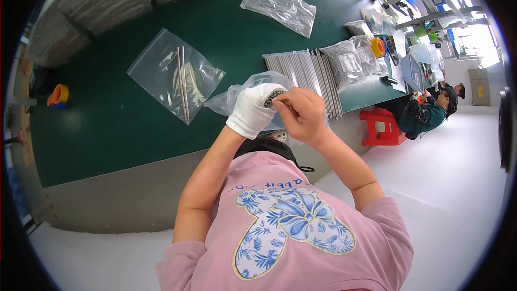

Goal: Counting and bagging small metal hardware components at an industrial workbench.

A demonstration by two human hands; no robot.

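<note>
My left hand, in a white glove, is closed around a tight cluster of small dark and silvery metal pieces. Only their ends show above the glove, so I cannot tell their kind. With bare fingers pinched together, my right hand touches the cluster's right side; whatever sits between the fingertips is too small to make out. Clear plastic film spreads behind and beneath both hands at the table's near edge. To the left, two thin metal rods lie on a flat clear zip bag.
Long silvery strips lie stacked right of my hands, beside filled clear bags and an orange tape roll. More tape sits far left. Wrapped stacks line the back. A person sits near a red stool.
</note>
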